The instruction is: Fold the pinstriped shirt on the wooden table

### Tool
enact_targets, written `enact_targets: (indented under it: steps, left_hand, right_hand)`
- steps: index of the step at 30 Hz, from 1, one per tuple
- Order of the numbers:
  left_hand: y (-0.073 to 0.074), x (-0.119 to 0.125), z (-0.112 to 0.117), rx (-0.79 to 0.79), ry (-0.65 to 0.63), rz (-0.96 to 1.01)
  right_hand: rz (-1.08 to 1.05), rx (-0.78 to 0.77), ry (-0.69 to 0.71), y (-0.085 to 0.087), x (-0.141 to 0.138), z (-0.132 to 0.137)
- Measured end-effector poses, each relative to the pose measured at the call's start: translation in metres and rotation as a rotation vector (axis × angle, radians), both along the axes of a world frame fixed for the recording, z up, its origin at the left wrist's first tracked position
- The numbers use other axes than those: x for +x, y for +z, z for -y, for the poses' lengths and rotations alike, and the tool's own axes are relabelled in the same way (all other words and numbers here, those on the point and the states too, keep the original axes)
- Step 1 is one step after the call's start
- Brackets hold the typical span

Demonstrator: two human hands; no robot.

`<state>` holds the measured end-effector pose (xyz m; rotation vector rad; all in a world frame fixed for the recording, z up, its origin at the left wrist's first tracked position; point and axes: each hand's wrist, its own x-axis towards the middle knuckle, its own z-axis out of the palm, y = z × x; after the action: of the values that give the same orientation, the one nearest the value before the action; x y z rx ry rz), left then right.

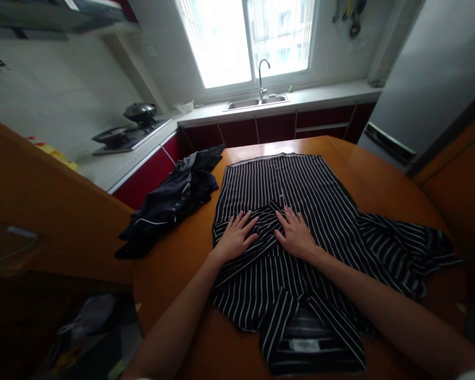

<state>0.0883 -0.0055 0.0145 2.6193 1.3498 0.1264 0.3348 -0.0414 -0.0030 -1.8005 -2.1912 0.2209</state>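
**Both palms flat on the striped shirt**

While we lean over the round orange worktop (380,174), we press our left hand (234,237) and our right hand (297,235) flat on the black-and-white striped shirt (301,184), fingers spread and open, gripping nothing. The shirt lies spread across the middle of the worktop, its button placket running away from us and its collar, with a small white label (304,345), nearest to us. Our hands rest side by side, just apart, on a folded-over flap of fabric near the shirt's middle. One sleeve (404,243) trails out to our right, rumpled, toward the worktop's edge. To our left, a dark garment (174,198) with pale piping lies bunched up and hangs partly over the worktop's rim, close to the striped shirt's left edge. Beyond the worktop we see a sink (257,102) under a bright window (245,37), and a stove (130,132) carrying a dark pan.
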Motion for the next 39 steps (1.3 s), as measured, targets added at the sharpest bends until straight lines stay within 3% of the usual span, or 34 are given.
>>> enact_targets:
  steps: [9, 14, 17, 19, 22, 26, 29, 31, 35, 39]
  left_hand:
    - [-0.010, -0.006, -0.013, 0.069, -0.022, -0.027]
    - [-0.017, -0.008, -0.023, 0.123, -0.039, -0.035]
    - [-0.023, -0.010, -0.030, 0.147, -0.047, -0.037]
    - [-0.027, -0.012, -0.034, 0.151, -0.050, -0.037]
    - [-0.033, -0.014, -0.040, 0.144, -0.046, -0.033]
    - [-0.037, -0.015, -0.044, 0.145, -0.051, -0.023]
    - [-0.038, -0.015, -0.045, 0.146, -0.051, -0.029]
    - [-0.037, -0.014, -0.045, 0.137, -0.039, -0.039]
    - [-0.036, -0.014, -0.046, 0.132, -0.038, -0.043]
    - [-0.039, -0.015, -0.047, 0.154, -0.056, -0.013]
  right_hand:
    - [-0.149, -0.059, -0.023, 0.010, 0.001, -0.006]
    - [-0.357, 0.003, -0.038, 0.056, 0.029, -0.007]
    - [-0.424, 0.123, -0.027, 0.088, 0.066, 0.010]
    - [-0.410, 0.199, -0.052, 0.098, 0.096, 0.031]
    - [-0.304, 0.275, -0.218, 0.089, 0.146, 0.070]
    - [-0.067, 0.263, -0.544, 0.050, 0.199, 0.122]
    - [0.085, 0.201, -0.712, 0.024, 0.217, 0.148]
    - [0.145, 0.161, -0.769, 0.017, 0.219, 0.156]
    - [0.169, 0.127, -0.791, 0.026, 0.223, 0.155]
    - [0.084, 0.201, -0.803, 0.066, 0.235, 0.147]
